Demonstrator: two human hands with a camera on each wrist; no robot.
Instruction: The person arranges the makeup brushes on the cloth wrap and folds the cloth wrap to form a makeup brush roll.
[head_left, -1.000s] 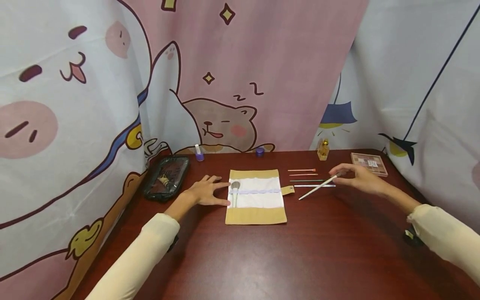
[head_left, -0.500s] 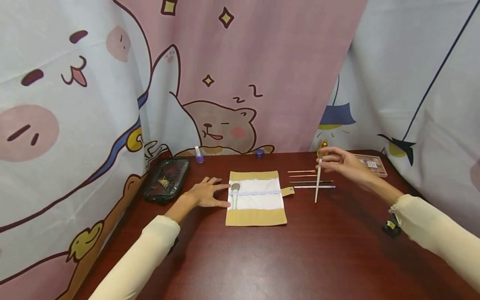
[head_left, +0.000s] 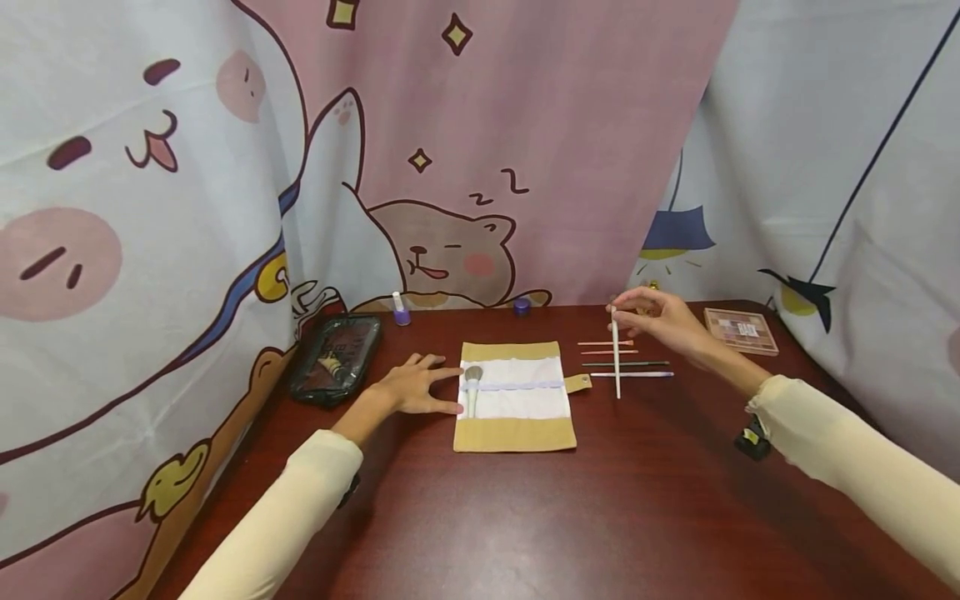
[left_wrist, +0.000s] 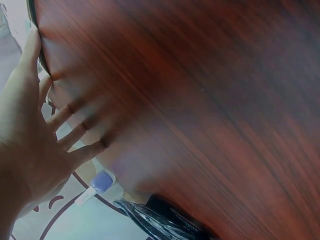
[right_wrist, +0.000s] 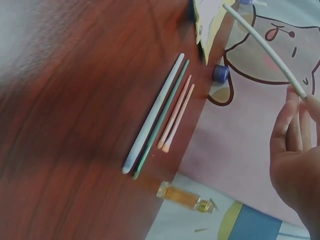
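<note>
Brush (head_left: 616,354) hangs nearly upright above the table (head_left: 525,517), pinched at its top by the right hand (head_left: 660,321). Right wrist view alone shows a gold bottle (right_wrist: 182,196) beyond four loose brushes (right_wrist: 160,120). Left hand (head_left: 412,385) lies flat and relaxed at the open roll's (head_left: 513,396) edge; bare tabletop spreads nearer the person.

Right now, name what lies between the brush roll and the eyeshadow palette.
Head view: four slim brushes lie there, with the right hand holding a white brush above them.
</note>
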